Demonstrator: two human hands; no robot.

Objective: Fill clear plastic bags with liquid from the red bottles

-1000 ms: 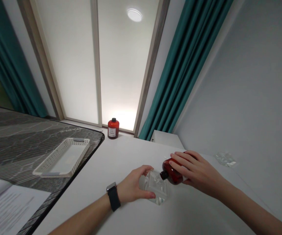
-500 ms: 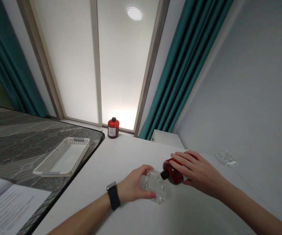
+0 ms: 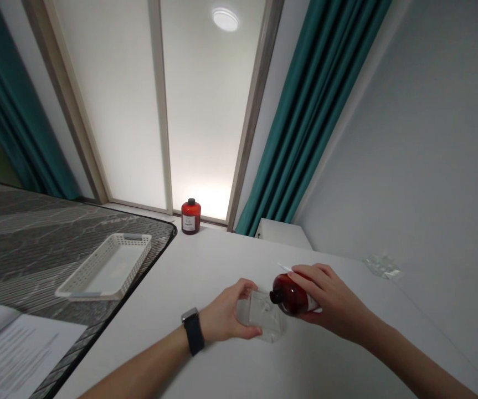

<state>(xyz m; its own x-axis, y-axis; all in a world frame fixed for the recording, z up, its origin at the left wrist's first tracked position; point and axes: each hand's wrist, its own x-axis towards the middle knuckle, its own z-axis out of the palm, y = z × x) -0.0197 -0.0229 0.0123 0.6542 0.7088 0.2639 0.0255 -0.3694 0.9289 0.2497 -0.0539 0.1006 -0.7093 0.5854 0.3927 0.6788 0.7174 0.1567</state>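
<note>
Two hands work close together, just apart, above the white surface point(image 3: 338, 366). The left hand point(image 3: 222, 313) is curled partly closed around a clear moulded plastic piece point(image 3: 261, 317), with the thumb and fingers on opposite edges, so it sits in a firm but light grip, low near the surface. The right hand point(image 3: 330, 299) is clamped over the body of a dark amber bottle point(image 3: 292, 293), its fingers wrapped across the top. The bottle lies tilted with its dark neck point(image 3: 276, 297) angled down toward the clear piece and almost touching it; that angle appears to bring the two objects together, though whether a cap is on cannot be told. A black-strapped watch point(image 3: 193, 332) circles the left wrist. Farther off, an upright red bottle with a white label point(image 3: 191, 216) stands at the far end of the surface, near a frosted window panel point(image 3: 205, 111). A white plastic basket tray point(image 3: 106, 266) rests on a grey patterned mattress point(image 3: 56, 233), beside printed paper sheets point(image 3: 18, 354), and a scrap of clear plastic point(image 3: 382, 266) lies to the right.
</note>
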